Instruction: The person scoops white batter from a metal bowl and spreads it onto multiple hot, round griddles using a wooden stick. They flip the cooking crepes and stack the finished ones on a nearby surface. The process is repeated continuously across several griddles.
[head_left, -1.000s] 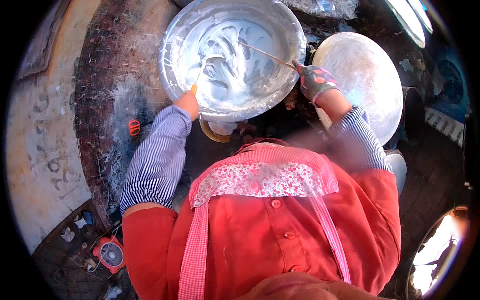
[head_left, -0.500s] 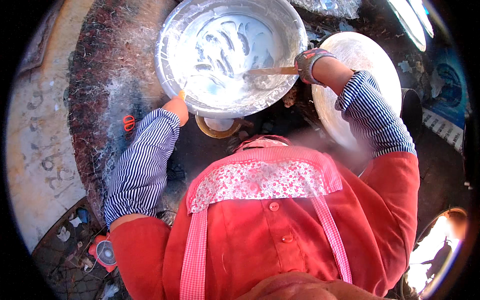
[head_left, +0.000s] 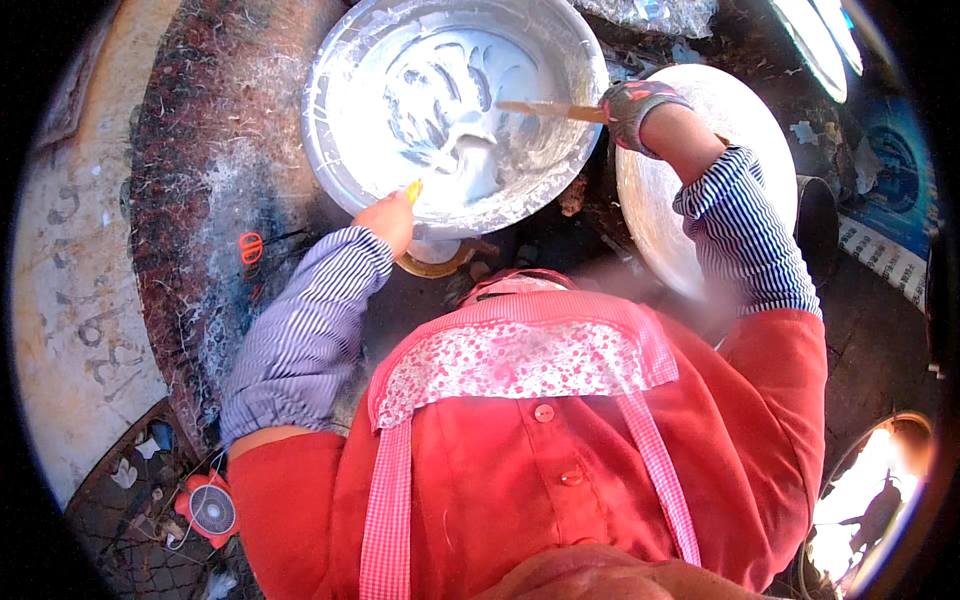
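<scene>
While the left hand (head_left: pixel 388 215) steadies the wide metal basin (head_left: pixel 330 90) by its rim, the gloved right hand (head_left: pixel 634 105) clasps a wooden stick (head_left: pixel 550 109), stirring white paste (head_left: pixel 450 130).

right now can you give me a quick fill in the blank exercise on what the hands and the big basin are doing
1. The large metal basin holds a wet paste that is ____ in colour.
2. The right hand grips a stick made of ____.
3. The left hand rests on the basin's near ____.
4. Beside the basin, under the right forearm, lies a round metal ____.

Missing words: white; wood; rim; lid
</scene>
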